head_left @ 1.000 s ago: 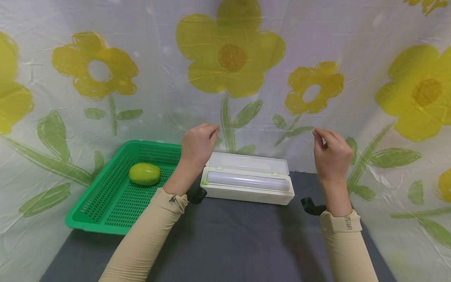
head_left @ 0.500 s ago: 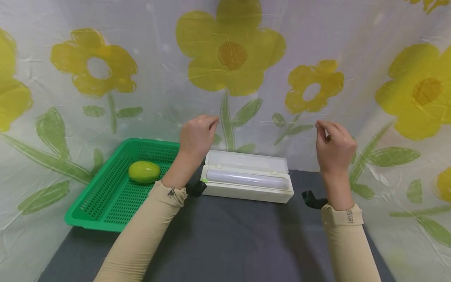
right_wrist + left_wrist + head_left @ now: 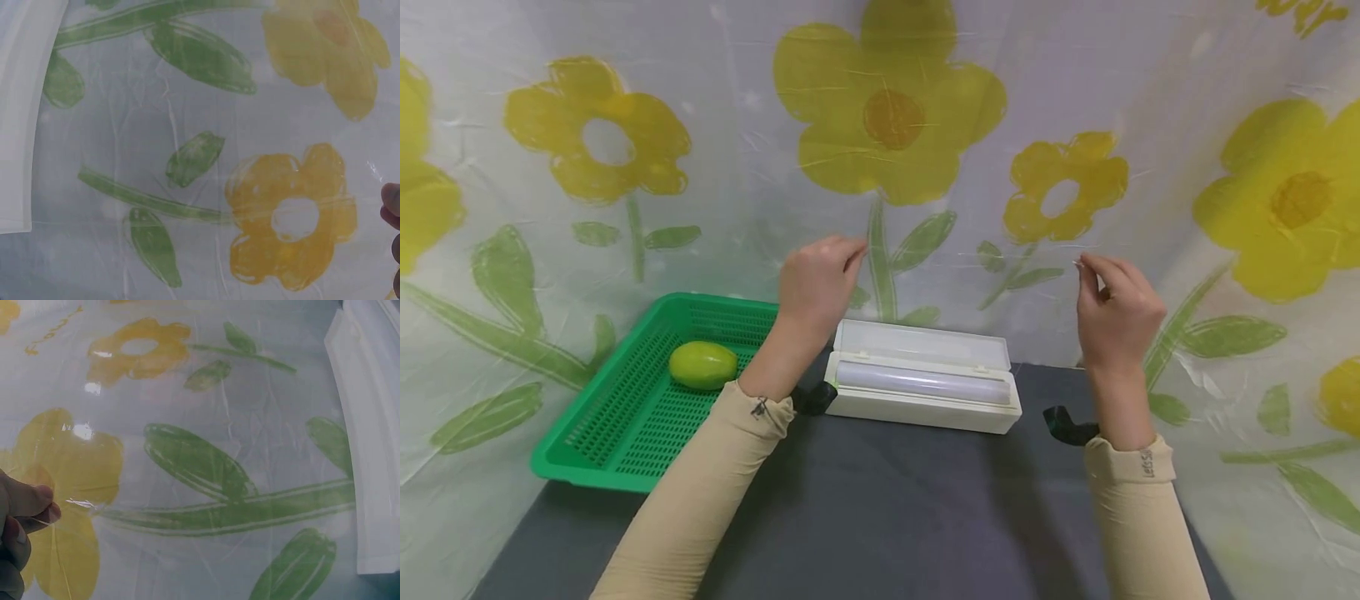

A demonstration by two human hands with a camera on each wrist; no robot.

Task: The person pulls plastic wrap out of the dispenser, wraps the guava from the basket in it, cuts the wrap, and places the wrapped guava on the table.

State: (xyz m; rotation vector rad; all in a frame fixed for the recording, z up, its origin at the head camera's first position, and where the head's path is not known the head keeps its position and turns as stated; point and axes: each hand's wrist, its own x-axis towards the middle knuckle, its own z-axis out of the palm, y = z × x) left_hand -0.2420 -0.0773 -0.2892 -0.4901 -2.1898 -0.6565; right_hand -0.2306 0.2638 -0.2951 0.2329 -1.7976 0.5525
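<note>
My left hand (image 3: 820,282) pinches one corner of a sheet of clear cling film (image 3: 81,504) between thumb and forefinger. On the other side my right hand (image 3: 1118,315) pinches the film's opposite corner, with a small crumpled bit showing at the fingertips. The film's thin top edge runs between both hands, raised above the white cling film box (image 3: 917,413). That box stands with its lid (image 3: 921,343) tipped back, and the film roll (image 3: 925,382) lies inside. In the wrist views the stretched film shows mainly as glints and creases over the curtain.
Left of the box is a green perforated basket (image 3: 568,477) with a green-yellow, papaya-like fruit (image 3: 703,365) in it. Both stand on a dark grey tabletop (image 3: 880,517). A flower-printed curtain (image 3: 730,167) hangs right behind.
Both hands have risen a little, and the right hand has moved slightly outward, with the film still pinched between them. The box, basket and fruit have stayed put.
</note>
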